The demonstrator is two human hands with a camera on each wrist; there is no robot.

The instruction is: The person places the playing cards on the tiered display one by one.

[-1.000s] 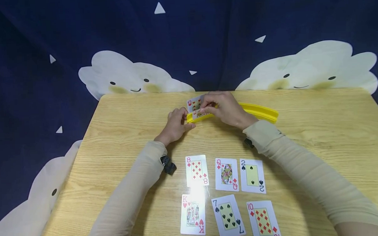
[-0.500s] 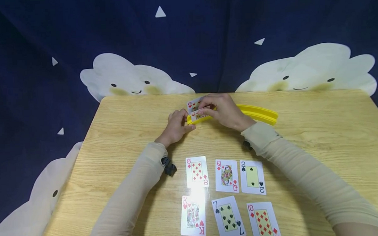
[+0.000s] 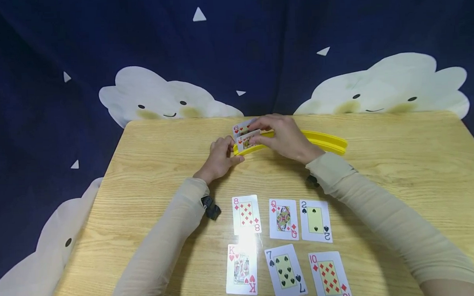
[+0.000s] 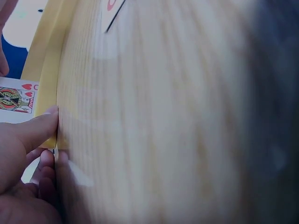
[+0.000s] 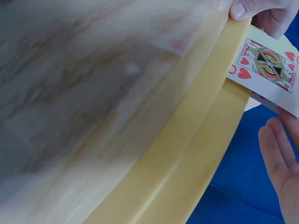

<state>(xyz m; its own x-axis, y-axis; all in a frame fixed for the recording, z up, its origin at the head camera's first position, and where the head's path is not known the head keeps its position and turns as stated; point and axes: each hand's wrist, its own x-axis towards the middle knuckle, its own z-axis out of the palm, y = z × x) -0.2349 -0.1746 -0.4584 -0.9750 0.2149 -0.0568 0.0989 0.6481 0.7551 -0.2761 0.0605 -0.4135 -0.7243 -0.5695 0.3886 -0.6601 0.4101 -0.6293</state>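
Note:
A curved yellow card holder lies near the table's far edge. My left hand grips its left end between thumb and fingers. In its groove stands a jack of hearts, tilted back, also seen in the right wrist view as a face card. My right hand pinches the jack near its right edge, with the thumb in front; the fingertips behind it are partly hidden. Behind the jack stands a six of hearts, mostly covered by the jack and my right fingers.
Face up on the wooden table lie an eight of diamonds, queen of diamonds, two of spades, king of hearts, seven of spades and ten of diamonds. A dark blue curtain hangs behind.
The jack has shifted slightly left and now stands higher, with more of its face showing. My right thumb has spread farther from the index finger. My left hand keeps its grip on the holder.

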